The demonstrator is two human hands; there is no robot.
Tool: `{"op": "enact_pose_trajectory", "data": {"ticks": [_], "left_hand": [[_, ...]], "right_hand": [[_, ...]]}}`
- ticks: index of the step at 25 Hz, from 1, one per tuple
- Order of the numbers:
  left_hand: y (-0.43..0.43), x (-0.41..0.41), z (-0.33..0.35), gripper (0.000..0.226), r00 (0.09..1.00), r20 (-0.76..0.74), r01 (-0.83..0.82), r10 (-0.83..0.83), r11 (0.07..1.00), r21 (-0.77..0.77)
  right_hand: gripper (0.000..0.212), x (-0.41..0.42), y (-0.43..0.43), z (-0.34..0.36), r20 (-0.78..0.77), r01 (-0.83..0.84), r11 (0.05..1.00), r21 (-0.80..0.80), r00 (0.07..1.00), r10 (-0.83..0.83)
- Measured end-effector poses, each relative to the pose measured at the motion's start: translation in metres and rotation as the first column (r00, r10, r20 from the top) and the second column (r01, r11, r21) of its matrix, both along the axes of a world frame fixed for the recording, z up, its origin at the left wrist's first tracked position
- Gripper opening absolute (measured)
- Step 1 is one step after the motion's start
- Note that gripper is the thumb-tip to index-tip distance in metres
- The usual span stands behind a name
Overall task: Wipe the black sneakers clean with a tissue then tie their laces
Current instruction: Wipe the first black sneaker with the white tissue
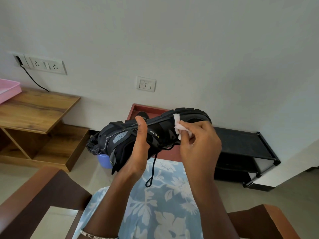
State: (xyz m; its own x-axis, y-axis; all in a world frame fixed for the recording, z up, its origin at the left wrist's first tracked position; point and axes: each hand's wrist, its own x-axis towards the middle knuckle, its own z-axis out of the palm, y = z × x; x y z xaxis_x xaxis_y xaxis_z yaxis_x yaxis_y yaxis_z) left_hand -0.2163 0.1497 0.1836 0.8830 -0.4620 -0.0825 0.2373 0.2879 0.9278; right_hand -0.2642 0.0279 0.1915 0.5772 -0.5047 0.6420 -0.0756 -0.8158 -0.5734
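Observation:
A black sneaker (120,137) is held up on its side in mid-air, sole facing away and toe to the right. My left hand (139,149) grips it around the middle, thumb lying over the sole edge. My right hand (198,144) pinches a folded white tissue (179,126) and presses it against the sneaker's side near the toe. A loose black lace (151,169) dangles below the shoe. A second black sneaker (143,115) shows partly behind, on a red tray (151,109).
A black shoe rack (241,147) stands against the wall on the right. A wooden shelf unit (38,118) with a pink tray (8,90) is at the left. A blue bin (103,160) with a black bag sits on the floor. Brown chair arms (34,195) flank my lap.

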Motion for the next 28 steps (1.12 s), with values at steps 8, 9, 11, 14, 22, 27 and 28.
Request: {"op": "enact_pose_trajectory", "data": {"ticks": [8,9,11,14,22,27,28], "left_hand": [[0.001,-0.006,0.002,0.089,0.992,0.088,0.084,-0.088,0.995,0.048],[0.001,-0.005,0.001,0.092,0.991,0.107,0.077,-0.083,0.995,0.062],[0.001,-0.004,0.0,0.099,0.988,0.132,0.075,-0.083,0.995,0.067],[-0.001,-0.003,-0.004,0.101,0.992,0.094,0.079,-0.082,0.996,0.035],[0.002,-0.007,-0.005,0.08,0.955,0.275,0.082,-0.113,0.989,0.123],[0.001,-0.007,-0.011,0.074,0.952,0.296,0.011,-0.076,0.976,0.218],[0.0,-0.006,-0.013,0.069,0.948,0.307,-0.001,-0.081,0.967,0.256]], "right_hand": [[0.033,-0.012,0.049,0.004,-0.071,-0.226,0.969,-0.097,0.973,0.22],[0.039,-0.012,0.053,0.006,-0.068,-0.266,0.96,-0.088,0.963,0.261],[0.032,-0.008,0.048,0.005,-0.043,-0.226,0.967,-0.118,0.974,0.222],[0.036,0.0,0.022,0.002,-0.04,0.04,0.993,-0.114,0.998,-0.045],[0.032,-0.003,0.047,0.005,-0.015,-0.388,0.921,-0.017,0.921,0.388],[0.029,0.006,0.002,-0.004,-0.046,-0.064,0.992,-0.106,0.997,0.059],[0.031,0.005,-0.004,-0.005,-0.076,0.016,0.994,-0.109,0.997,-0.024]]}}
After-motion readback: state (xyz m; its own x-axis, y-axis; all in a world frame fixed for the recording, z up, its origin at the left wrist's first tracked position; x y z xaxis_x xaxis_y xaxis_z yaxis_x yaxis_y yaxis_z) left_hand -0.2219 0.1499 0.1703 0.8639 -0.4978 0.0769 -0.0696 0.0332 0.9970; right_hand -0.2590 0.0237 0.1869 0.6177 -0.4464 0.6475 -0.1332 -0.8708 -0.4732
